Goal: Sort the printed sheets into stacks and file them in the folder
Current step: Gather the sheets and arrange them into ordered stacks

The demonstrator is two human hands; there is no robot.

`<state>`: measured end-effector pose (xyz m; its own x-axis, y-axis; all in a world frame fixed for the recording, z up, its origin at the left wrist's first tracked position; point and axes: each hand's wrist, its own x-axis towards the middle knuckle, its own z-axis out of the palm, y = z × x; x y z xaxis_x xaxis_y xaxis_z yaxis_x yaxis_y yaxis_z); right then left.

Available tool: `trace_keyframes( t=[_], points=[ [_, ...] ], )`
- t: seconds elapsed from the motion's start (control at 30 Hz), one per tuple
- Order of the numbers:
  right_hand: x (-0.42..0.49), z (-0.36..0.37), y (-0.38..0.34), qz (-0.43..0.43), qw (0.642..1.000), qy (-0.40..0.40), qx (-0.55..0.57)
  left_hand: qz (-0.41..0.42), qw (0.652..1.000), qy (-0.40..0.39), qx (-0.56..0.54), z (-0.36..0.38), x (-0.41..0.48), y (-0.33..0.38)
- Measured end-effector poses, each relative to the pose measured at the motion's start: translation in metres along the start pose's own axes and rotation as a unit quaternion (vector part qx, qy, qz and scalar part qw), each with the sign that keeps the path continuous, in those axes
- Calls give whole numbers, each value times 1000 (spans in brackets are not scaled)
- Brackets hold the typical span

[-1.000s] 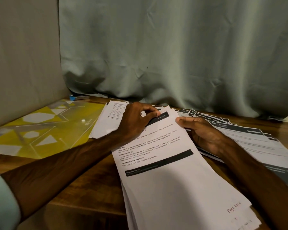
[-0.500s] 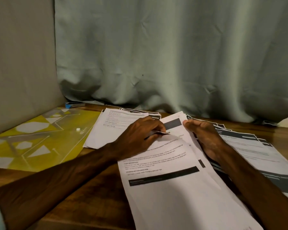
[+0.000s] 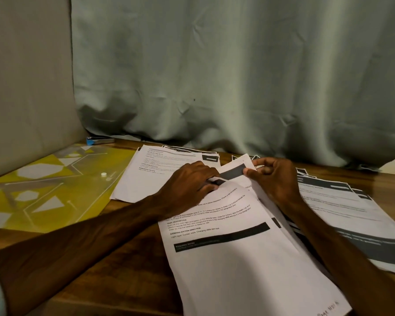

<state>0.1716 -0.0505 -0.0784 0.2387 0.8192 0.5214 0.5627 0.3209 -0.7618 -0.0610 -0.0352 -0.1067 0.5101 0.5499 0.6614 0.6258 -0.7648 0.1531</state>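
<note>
Wooden table (image 3: pixel 123 270), brown and grained, carries everything listed below.

Item one: yellow plastic folder (image 3: pixel 43 190) with pale shapes, lying flat at the far left, its white snap button (image 3: pixel 103 174) facing up. No sheet is in it that we can see.

Item two: left stack (image 3: pixel 155 174) of printed sheets, just right of the folder, its near edge partly under our left wrist.

Item three: middle pile (image 3: pixel 249 281), running from the near edge toward the far side between our arms. Its top sheet (image 3: pixel 214 224) shows lines of text and a dark bar, and bows upward at the far end.

Item four: left hand (image 3: pixel 187 188), fingers bent close together over the far edge of the top sheet and gripping it.

Item five: second sheet (image 3: pixel 233 173), with a dark band, showing beyond the top sheet.

Item six: right hand (image 3: pixel 276 181), thumb and forefinger pinching the far right corner of the second sheet, the other fingers curled behind.

Item seven: right spread (image 3: pixel 351 213), sheets with dark headers fanned loosely to the right, partly under our right forearm.

Item eight: small blue and silver object (image 3: pixel 100 140) at the far left corner; we cannot tell what it is.

Item nine: grey-green curtain (image 3: pixel 237 76) behind the table, beige panel (image 3: pixel 27 87) at left.
</note>
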Motion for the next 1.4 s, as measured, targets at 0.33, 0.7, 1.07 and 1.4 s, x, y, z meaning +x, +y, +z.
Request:
trace_keyframes(
  t=[0.33,0.7,1.07,1.4],
  points=[
    [-18,-7,-30,-146,986,-36,-77,-14,989,149,-12,0,4,-4],
    [-31,-6,-45,-102,974,-180,92,-23,986,91,-139,-15,1,1],
    [-4,-25,-8,-51,971,-99,-213,178,984,1,20,-12,-9,-13],
    [-6,-20,-5,31,964,-145,-220,266,959,4,97,-10,-7,-3]
  ],
)
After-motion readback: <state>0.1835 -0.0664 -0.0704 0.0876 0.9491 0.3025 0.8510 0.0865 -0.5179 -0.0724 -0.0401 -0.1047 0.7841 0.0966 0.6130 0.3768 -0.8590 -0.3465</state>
